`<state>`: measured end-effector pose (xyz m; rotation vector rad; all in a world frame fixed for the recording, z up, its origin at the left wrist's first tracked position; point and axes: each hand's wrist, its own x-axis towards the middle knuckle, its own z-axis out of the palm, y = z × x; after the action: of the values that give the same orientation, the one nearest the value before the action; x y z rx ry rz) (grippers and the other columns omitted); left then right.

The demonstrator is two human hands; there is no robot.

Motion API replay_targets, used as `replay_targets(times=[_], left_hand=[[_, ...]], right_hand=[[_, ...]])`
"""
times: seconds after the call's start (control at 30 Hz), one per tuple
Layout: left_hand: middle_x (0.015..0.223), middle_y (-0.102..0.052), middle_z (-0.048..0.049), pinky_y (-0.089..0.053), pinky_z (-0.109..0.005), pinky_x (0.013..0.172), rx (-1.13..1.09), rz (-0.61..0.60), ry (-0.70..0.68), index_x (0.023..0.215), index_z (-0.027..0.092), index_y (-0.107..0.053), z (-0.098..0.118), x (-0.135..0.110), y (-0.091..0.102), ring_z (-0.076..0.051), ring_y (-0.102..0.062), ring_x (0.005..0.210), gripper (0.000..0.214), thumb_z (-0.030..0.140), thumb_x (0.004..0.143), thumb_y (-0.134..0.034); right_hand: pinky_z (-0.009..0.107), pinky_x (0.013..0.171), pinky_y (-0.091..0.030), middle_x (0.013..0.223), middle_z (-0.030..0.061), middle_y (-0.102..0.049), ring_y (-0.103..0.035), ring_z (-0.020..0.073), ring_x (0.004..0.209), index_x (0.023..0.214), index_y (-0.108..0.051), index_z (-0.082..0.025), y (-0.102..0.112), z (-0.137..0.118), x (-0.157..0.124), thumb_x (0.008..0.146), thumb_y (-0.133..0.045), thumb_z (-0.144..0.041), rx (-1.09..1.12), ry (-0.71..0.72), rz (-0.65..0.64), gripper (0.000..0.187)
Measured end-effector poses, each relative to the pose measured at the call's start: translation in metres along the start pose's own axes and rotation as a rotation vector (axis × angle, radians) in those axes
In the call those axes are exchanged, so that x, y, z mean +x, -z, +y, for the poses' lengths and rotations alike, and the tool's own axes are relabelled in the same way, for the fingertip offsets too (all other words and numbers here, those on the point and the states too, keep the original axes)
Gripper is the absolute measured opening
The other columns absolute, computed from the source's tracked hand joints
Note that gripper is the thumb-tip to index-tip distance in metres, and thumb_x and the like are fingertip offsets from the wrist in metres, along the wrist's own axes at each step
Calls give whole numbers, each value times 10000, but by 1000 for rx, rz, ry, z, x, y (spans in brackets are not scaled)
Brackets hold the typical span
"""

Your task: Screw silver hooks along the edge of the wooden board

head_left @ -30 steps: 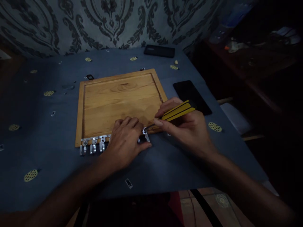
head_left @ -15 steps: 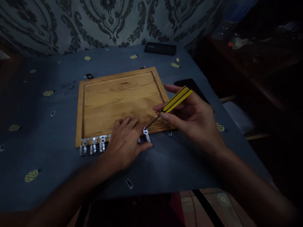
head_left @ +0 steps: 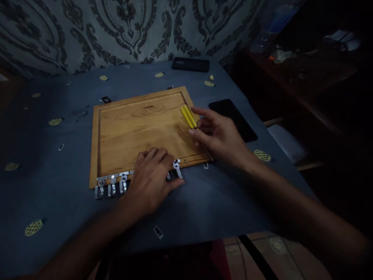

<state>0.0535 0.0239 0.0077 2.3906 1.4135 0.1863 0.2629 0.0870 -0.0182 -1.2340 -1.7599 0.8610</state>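
A framed wooden board [head_left: 140, 128] lies flat, with several silver metal hooks [head_left: 113, 179] along its front edge. Over the middle of that edge my left hand [head_left: 150, 181] is curled, fingers on the wood and thumb in front, covering some of the hooks. One hook [head_left: 176, 168] shows just right of its index finger, beside the thumb. My right hand [head_left: 220, 132] is closed around a screwdriver with a yellow handle [head_left: 189, 116], above the board's right side. The screwdriver's thin shaft points down and right, away from the hook.
A blue cloth with yellow prints covers the table [head_left: 204, 210]. A dark phone [head_left: 233, 118] lies right of the board, and a black phone-like case [head_left: 190, 64] sits at the back. Small dark pieces, including a black bracket [head_left: 106, 100], are near the board's far edge.
My right hand has lifted the screwdriver's tip off the hook and turned the tool, so its handle now leans left. My left hand stays on the board's front edge.
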Motion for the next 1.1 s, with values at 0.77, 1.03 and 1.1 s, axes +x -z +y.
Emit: replay_targets(times=[0.77, 1.03, 1.1], left_hand=[[1086, -658, -65, -418, -447, 902, 5, -55, 17, 1105, 172, -663, 2, 0, 1, -298, -578, 1078, 382, 451, 863, -760], [1105, -667, -57, -416, -439, 909, -7, -46, 24, 1109, 182, -642, 2, 0, 1, -284, -581, 1080, 411, 454, 838, -790], [1103, -669, -56, -418, -442, 914, -8, -50, 27, 1107, 183, -640, 2, 0, 1, -285, -582, 1085, 404, 443, 839, -792]], right_hand=[[324, 654, -490, 830, 51, -670, -636, 195, 750, 900, -660, -203, -22, -15, -38, 987, -579, -337, -363, 335, -219, 179], [310, 746, -512, 893, 33, -681, -662, 183, 832, 954, -677, -209, -22, -11, -37, 970, -607, -220, -283, 306, -289, 73], [305, 758, -514, 917, 36, -686, -662, 184, 849, 960, -678, -205, -21, -10, -36, 961, -612, -200, -285, 312, -307, 66]])
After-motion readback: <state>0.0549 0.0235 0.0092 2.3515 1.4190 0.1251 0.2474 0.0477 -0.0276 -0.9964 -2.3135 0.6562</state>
